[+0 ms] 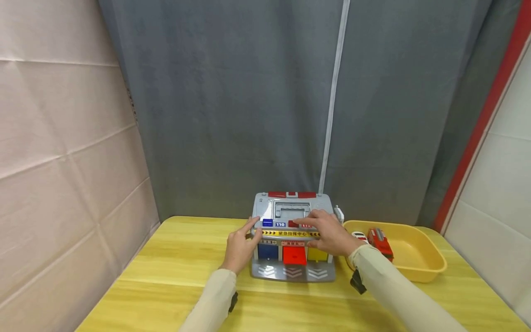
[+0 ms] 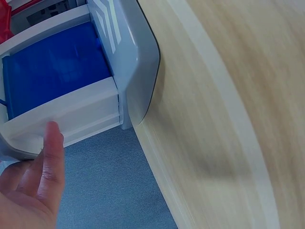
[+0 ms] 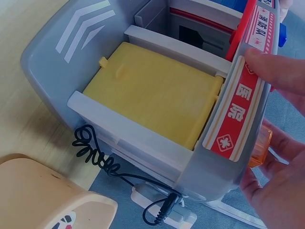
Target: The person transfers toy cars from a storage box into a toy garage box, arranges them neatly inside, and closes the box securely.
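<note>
A grey toy emergency-station garage (image 1: 265, 206) stands on the table, with a blue door (image 1: 268, 251), a red door (image 1: 294, 255) and a yellow door (image 1: 317, 255). In the right wrist view the red door is swung up, while the yellow one lies flat in its frame. My left hand (image 1: 238, 251) is at the garage's left side, fingers extended along its edge. My right hand (image 1: 332, 234) reaches over the top right; its index finger lies at the red button (image 1: 292, 224). Its thumb (image 3: 267, 64) rests on the front sign, with the other fingers around the orange button (image 3: 261, 145).
To the right, a yellow bin (image 1: 419, 274) holds a red toy truck (image 1: 380, 243) and a white toy car (image 1: 360, 236). A black coiled cord (image 3: 97, 152) hangs at the garage's right side. A grey curtain (image 1: 232, 115) closes off the back.
</note>
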{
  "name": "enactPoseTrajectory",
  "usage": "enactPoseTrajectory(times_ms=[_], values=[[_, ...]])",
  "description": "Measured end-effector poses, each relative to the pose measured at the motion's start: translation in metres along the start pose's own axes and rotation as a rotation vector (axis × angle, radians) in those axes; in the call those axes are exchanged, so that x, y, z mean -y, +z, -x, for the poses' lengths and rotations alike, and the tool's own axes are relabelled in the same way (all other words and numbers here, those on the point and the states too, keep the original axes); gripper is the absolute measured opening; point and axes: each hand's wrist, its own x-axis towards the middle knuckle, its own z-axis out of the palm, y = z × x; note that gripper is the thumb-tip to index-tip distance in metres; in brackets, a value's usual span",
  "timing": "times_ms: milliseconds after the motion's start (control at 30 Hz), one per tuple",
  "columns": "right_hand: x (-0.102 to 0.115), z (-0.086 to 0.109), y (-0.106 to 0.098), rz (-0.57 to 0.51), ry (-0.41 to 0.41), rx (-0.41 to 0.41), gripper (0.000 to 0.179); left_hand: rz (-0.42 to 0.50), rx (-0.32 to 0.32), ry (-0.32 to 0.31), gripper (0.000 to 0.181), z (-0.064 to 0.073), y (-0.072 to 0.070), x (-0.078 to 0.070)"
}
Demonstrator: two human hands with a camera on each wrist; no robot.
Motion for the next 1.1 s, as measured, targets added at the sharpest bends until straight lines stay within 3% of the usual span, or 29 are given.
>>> enactPoseTrajectory(times_ms=[200,800,1100], values=[[0.0007,-0.0001,-0.001,0.001,-0.001,0.005,0.063,0.007,0.01,-0.031,0.041,-0.0004,-0.0007,-0.0004],[-0.0001,-0.0009,-0.0007,0.003,0.029,0.027,0.066,0.003,0.012,-0.026,0.04,-0.0006,-0.0011,0.0002],[-0.0041,0.0055,-0.0005,0.015,-0.004,0.03,0.07,0.013,0.018,-0.031,0.04,0.0015,-0.0003,0.002]])
